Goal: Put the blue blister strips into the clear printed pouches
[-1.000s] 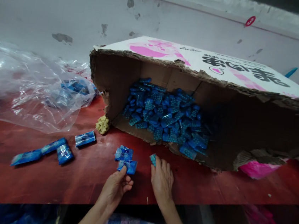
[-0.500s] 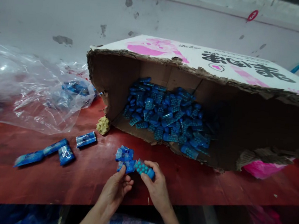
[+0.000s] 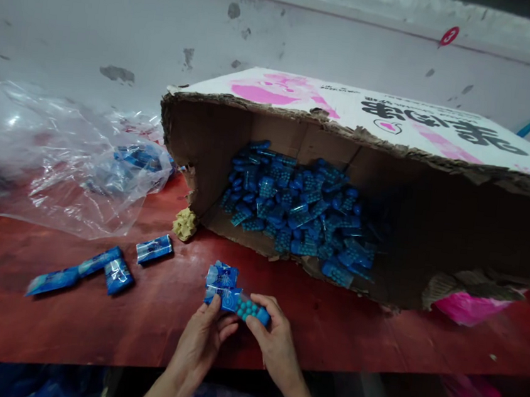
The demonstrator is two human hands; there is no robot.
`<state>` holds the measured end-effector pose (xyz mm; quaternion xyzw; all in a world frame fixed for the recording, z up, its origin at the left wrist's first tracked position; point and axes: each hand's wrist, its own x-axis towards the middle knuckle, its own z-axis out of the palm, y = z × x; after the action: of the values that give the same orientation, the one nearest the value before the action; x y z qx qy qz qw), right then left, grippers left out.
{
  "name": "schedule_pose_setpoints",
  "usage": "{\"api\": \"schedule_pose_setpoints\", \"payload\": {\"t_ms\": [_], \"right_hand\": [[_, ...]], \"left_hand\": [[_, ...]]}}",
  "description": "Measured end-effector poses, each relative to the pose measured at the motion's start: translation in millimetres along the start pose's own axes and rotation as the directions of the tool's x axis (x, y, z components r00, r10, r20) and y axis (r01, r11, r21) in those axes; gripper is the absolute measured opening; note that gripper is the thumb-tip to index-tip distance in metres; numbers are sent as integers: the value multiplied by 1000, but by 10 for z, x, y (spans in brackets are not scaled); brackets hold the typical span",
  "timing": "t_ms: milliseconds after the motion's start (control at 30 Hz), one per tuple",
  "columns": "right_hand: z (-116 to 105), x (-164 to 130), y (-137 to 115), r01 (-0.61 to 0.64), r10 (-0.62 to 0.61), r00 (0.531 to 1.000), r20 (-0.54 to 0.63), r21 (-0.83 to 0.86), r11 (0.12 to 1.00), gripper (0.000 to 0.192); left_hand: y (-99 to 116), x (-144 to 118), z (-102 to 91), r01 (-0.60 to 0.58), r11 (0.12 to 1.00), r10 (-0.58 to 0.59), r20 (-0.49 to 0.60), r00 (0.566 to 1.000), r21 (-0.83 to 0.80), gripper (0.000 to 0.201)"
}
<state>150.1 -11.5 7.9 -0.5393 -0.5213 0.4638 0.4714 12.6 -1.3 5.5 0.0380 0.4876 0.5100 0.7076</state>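
My left hand (image 3: 206,330) pinches a blue printed wrapper (image 3: 230,299) between thumb and fingers. Another blue wrapper piece (image 3: 221,274) adjoins its far edge; whether the two are joined I cannot tell. In my right hand (image 3: 273,332) is a small clear container of turquoise balls with a blue end (image 3: 253,311), gripped between thumb and fingers. Its clear end meets the right edge of the wrapper, perhaps partly inside it. Beyond the hands, a torn-edged cardboard box (image 3: 192,118) lies on its side, with a heap of similar blue containers (image 3: 302,209) in it.
Several blue packets (image 3: 119,273) lie at left on the red table (image 3: 151,332). Behind them spreads a clear plastic bag (image 3: 59,170). A crumpled yellowish lump (image 3: 184,224) sits by the box corner. Pink plastic (image 3: 471,307) shows under the box's right flap.
My right hand has brought the container slightly down and left, up against the wrapper's edge. The left hand keeps its pinch on the wrapper. The whole view has shifted slightly.
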Motion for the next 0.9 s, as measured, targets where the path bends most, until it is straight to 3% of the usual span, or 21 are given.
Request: {"api": "schedule_pose_setpoints", "payload": {"t_ms": [300,500,700,900], "right_hand": [[38,-11,55,-259,246,965,90,181,949,32],[43,-13,64,-175,171,985,36,146,974,30],[47,-15,72,-332,312,943,116,261,906,36],[78,-20,69,-321,296,947,126,311,895,38]], "left_hand": [[49,26,-16,-49,998,48,29,998,40,24],[45,22,-13,-99,993,98,11,995,64,26],[14,31,-47,-150,983,149,19,989,108,31],[15,7,-8,-134,988,132,19,991,81,32]]}}
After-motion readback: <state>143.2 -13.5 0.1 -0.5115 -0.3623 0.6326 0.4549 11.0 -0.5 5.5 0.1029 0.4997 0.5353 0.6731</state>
